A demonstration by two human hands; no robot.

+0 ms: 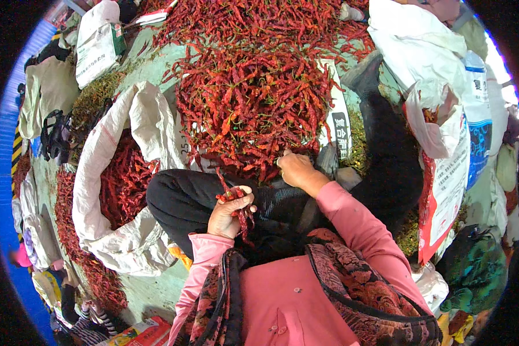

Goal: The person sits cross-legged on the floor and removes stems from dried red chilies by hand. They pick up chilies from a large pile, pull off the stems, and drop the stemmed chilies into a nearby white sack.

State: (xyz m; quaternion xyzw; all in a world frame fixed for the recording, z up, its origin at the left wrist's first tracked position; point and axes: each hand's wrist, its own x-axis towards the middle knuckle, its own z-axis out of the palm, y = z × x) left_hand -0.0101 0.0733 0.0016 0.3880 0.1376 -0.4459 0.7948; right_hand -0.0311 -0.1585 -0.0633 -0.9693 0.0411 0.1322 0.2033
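Observation:
A large heap of dried red chili peppers (251, 99), some with green-yellow stems, lies before me on a flattened printed white sack (339, 125). My left hand (231, 212) is closed round a small bunch of chilies (245, 225) above my bent knee. At the near right edge of the heap is my right hand (297, 171), its fingers curled low against the peppers; whether it grips one cannot be seen. To the left, an open white woven sack (91, 173) with a rolled rim holds more red chilies (127, 186).
On the right stands a printed white and red sack (445, 190) with chilies in it. Stems and debris (408, 233) litter the floor beside my legs. More chilies (86, 264) lie beyond the left sack. At lower left, another person's striped sleeve or legwear (91, 328) shows.

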